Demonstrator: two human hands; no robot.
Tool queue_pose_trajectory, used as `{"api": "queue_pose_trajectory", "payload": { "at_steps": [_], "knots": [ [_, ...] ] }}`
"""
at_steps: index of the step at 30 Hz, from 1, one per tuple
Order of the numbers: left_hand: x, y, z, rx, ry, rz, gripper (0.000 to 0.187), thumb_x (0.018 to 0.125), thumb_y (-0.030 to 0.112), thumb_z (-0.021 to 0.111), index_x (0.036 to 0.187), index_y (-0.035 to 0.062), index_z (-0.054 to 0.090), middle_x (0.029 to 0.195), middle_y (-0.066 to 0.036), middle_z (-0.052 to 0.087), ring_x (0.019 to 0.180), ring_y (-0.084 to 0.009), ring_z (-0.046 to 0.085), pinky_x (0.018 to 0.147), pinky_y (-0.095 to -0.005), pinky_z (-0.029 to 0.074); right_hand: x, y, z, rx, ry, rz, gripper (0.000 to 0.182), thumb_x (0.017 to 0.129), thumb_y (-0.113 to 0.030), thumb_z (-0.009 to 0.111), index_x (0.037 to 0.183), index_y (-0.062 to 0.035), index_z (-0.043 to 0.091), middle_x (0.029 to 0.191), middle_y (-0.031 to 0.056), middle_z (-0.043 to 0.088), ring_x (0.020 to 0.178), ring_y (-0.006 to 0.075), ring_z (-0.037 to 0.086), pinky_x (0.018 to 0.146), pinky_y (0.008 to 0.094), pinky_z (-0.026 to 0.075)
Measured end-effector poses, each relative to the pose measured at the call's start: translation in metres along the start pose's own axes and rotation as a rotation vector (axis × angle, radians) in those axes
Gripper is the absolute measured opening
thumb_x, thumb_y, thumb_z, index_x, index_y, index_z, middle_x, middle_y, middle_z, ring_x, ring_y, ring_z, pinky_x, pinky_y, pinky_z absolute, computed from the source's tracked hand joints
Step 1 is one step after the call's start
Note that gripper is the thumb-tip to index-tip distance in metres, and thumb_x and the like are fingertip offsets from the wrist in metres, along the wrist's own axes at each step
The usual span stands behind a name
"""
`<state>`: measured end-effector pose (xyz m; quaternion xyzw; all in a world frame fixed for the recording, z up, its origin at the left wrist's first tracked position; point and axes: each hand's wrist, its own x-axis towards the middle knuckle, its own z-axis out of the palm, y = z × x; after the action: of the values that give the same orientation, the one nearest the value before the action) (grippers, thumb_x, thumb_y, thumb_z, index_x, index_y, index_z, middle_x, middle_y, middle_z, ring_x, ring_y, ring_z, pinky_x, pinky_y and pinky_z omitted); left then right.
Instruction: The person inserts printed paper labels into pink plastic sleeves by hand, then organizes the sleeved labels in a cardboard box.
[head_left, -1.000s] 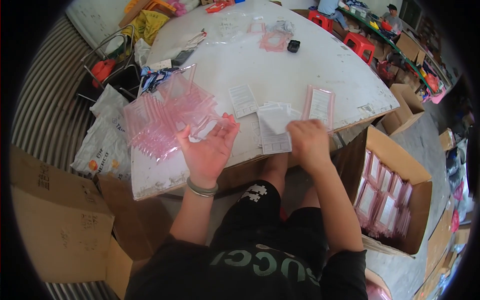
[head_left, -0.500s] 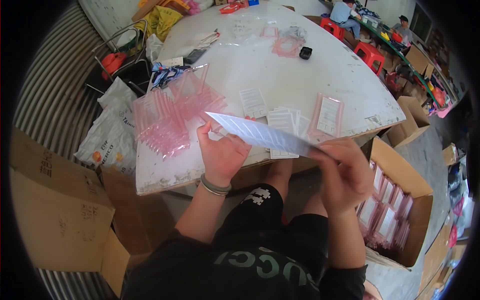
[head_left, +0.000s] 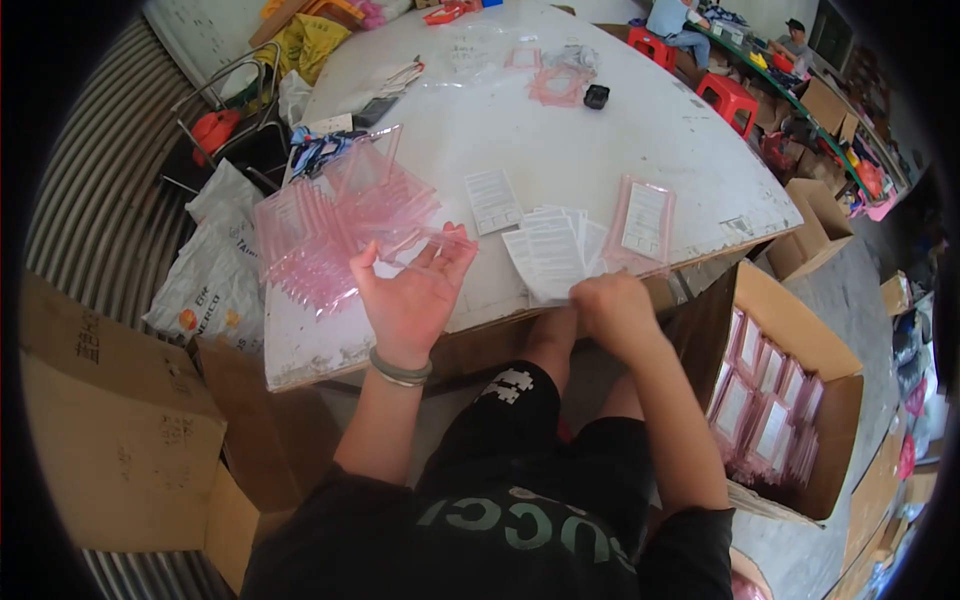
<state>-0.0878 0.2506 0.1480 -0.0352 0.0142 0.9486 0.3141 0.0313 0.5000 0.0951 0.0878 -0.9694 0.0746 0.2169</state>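
My left hand [head_left: 415,300] is palm up with fingers spread, and a clear pink-edged plastic sleeve [head_left: 408,245] rests across its thumb and fingers. My right hand [head_left: 612,308] is closed at the near edge of a fanned pile of printed white cards [head_left: 548,255]; what its fingers pinch is hidden. One more card [head_left: 493,200] lies behind the pile. To the right is a pink sleeve with a card inside [head_left: 643,222]. A heap of pink sleeves [head_left: 310,240] covers the table's left side.
The white table [head_left: 700,170] has a black object [head_left: 596,97] farther back. An open carton [head_left: 845,430] of filled sleeves stands at the right, another carton [head_left: 812,230] behind it. Red stools [head_left: 728,103] and two people are at the back right. A white sack [head_left: 215,270] is left.
The white sheet raised between my hands is no longer up there. My right hand has moved down and left to the card pile. My left hand has shifted left, with the plastic sleeve now visible.
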Motion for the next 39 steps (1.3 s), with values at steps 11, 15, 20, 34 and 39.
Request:
{"api": "queue_pose_trajectory", "payload": {
  "at_steps": [11, 15, 20, 34, 39],
  "knots": [
    [0.008, -0.009, -0.002, 0.013, -0.043, -0.062, 0.099, 0.082, 0.043, 0.071, 0.144, -0.0126, 0.018, 0.136, -0.025, 0.039, 0.132, -0.0404, 0.041, 0.121, -0.0571, 0.028, 0.005, 0.011, -0.013, 0.059, -0.023, -0.02, 0.005, 0.073, -0.007, 0.066, 0.078, -0.0084, 0.067, 0.078, 0.0087, 0.068, 0.077, 0.0319, 0.066, 0.068, 0.0454, 0.05],
    [0.002, -0.006, -0.003, 0.059, -0.048, -0.028, 0.101, 0.081, 0.042, 0.071, 0.145, -0.0125, 0.015, 0.138, -0.025, 0.037, 0.134, -0.0402, 0.04, 0.121, -0.0569, 0.027, 0.005, 0.019, -0.04, 0.14, 0.36, 0.144, 0.012, 0.077, -0.001, 0.067, 0.087, -0.0061, 0.071, 0.082, 0.0105, 0.069, 0.077, 0.033, 0.066, 0.067, 0.044, 0.051],
    [0.002, -0.006, -0.002, 0.109, -0.09, -0.04, 0.101, 0.082, 0.043, 0.07, 0.146, -0.0125, 0.015, 0.141, -0.026, 0.036, 0.134, -0.0398, 0.04, 0.122, -0.0557, 0.027, 0.003, -0.042, -0.118, 0.788, 0.775, 0.237, 0.027, 0.079, 0.011, 0.065, 0.102, 0.0013, 0.072, 0.1, 0.0169, 0.075, 0.087, 0.0265, 0.073, 0.08, 0.0323, 0.056],
    [-0.011, -0.022, 0.007, 0.318, -0.156, 0.005, 0.087, 0.087, 0.058, 0.05, 0.139, -0.0111, 0.035, 0.134, -0.021, 0.048, 0.13, -0.0371, 0.046, 0.112, -0.0512, 0.037, 0.035, -0.078, -0.123, 0.26, 0.634, -0.336, 0.031, 0.063, -0.004, 0.068, 0.094, 0.0014, 0.068, 0.088, 0.0124, 0.071, 0.07, 0.0251, 0.068, 0.057, 0.0329, 0.051],
    [-0.016, -0.021, 0.008, 0.336, -0.151, -0.026, 0.088, 0.085, 0.06, 0.051, 0.138, -0.008, 0.038, 0.134, -0.02, 0.048, 0.13, -0.0361, 0.045, 0.111, -0.0535, 0.037, 0.05, -0.096, -0.103, 0.299, 0.79, -0.4, 0.029, 0.065, -0.007, 0.067, 0.092, 0.0025, 0.068, 0.086, 0.0119, 0.07, 0.069, 0.0237, 0.067, 0.056, 0.0313, 0.049]
  ]
}}
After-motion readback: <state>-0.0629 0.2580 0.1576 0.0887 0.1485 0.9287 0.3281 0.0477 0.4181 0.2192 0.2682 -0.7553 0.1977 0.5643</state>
